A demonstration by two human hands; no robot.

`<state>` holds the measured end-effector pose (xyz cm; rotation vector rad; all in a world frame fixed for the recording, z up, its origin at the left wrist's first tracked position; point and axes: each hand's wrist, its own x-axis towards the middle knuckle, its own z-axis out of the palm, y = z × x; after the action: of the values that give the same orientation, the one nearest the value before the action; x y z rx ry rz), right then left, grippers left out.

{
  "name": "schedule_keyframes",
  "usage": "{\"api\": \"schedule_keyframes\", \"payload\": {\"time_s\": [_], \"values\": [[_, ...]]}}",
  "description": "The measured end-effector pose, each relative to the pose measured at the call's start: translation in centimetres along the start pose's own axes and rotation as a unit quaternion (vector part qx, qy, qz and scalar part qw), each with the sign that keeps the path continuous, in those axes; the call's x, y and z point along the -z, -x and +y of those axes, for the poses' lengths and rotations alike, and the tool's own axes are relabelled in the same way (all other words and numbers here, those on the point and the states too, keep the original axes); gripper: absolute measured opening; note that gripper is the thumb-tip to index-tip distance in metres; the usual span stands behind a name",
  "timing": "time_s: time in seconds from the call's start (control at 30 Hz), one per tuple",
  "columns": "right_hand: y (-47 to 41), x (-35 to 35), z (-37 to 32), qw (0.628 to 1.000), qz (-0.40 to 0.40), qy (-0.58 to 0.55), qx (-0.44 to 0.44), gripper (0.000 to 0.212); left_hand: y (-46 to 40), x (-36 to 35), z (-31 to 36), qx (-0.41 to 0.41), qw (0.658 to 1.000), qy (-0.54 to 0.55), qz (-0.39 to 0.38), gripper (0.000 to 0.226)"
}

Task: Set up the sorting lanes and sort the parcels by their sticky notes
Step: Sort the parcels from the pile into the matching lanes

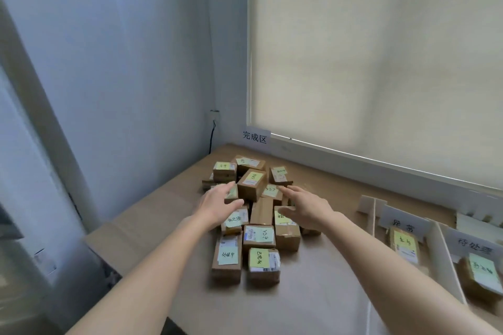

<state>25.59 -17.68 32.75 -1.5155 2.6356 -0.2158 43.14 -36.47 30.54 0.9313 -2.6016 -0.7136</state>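
Note:
A heap of several small cardboard parcels, each with a green or yellow sticky note, lies at the far left of the table below a white paper sign. My left hand reaches over the heap's left side with fingers spread, holding nothing. Over the right side hovers my right hand, fingers also extended and empty. Between the two hands stands one taller parcel. At the right, white divider boards form lanes with paper labels; one lane holds a parcel, the neighbouring lane another parcel.
The brown table sits in a corner, with a wall on the left and a window blind behind. More white divider pieces stand near the back right. A black cable hangs in the corner.

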Motion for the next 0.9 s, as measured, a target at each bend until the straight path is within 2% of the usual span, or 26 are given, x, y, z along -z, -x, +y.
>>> {"api": "schedule_keyframes", "payload": {"time_s": [0.2, 0.37, 0.63, 0.77, 0.9], "values": [[-1.0, -2.1, -7.9, 1.0, -0.002, -0.008, 0.008, 0.07, 2.1, 3.2, -6.6, 0.001, 1.0, -0.001, -0.002, 0.069], [-2.3, -4.1, -9.8, 1.0, -0.015, -0.008, -0.004, 0.071, 1.9, 2.7, -9.4, 0.001, 1.0, 0.009, -0.02, 0.068], [-6.4, -9.4, -7.1, 0.996, -0.066, -0.029, -0.046, 0.071, -2.5, -2.4, -12.0, 0.002, 0.997, 0.018, -0.08, 0.069], [-8.4, -14.1, -3.7, 0.99, -0.1, -0.044, -0.087, 0.071, -5.3, -7.5, -13.5, 0.009, 0.989, 0.029, -0.142, 0.078], [-8.9, -19.4, -1.1, 0.98, -0.143, -0.064, -0.126, 0.071, -7.1, -13.5, -14.6, 0.006, 0.982, 0.039, -0.186, 0.071]]}}
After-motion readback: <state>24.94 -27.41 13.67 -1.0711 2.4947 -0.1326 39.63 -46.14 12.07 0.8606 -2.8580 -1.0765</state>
